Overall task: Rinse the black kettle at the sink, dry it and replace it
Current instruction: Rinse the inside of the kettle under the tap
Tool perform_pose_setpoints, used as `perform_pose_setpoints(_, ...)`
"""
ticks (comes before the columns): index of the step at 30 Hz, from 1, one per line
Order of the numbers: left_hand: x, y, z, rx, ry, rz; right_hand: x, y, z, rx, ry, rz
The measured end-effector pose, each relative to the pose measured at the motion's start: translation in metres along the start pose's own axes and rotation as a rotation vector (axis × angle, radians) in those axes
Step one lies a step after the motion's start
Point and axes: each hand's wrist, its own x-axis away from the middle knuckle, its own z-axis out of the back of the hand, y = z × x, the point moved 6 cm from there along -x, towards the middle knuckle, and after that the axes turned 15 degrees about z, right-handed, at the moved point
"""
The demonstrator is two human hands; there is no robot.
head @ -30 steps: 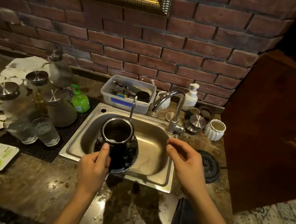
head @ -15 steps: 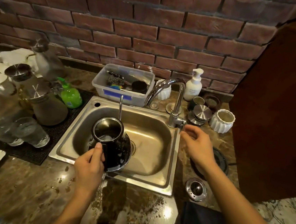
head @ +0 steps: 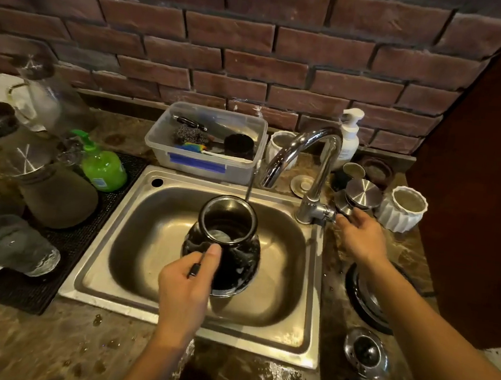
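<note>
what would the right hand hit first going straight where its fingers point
The right hand would meet the faucet's side lever first; fingertips look nearly on it, though depth is unclear.

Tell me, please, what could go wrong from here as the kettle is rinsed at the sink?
The water stream lands near the black kettle's rim, so it may splash outside.
Only the left hand holds it, by the handle; wet, it could slip.
If the right hand on the tap lever opens it further, spray may reach the black base.
</note>
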Motion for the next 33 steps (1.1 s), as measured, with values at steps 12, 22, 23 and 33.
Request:
perform_pose_setpoints(12,-0.023,-0.009,-0.034,0.019,-0.032,0.061,-0.026,0.023,-0.028,0.078,-0.043,0.027)
perform_pose_setpoints(22,-0.028,-0.001,-0.051,0.001,-0.035,0.078,-0.035,0.042,-0.029,0.025,-0.031,0.040)
perform_pose_setpoints(23,-0.027,0.000,-0.052,-0.004,-0.035,0.082,-0.035,0.042,-0.027,0.021,-0.031,0.041)
perform_pose_setpoints(33,-0.014,0.004,-0.055,-0.009,0.021,0.116,-0.044,0.061,-0.029,-0.396,-0.018,-0.054)
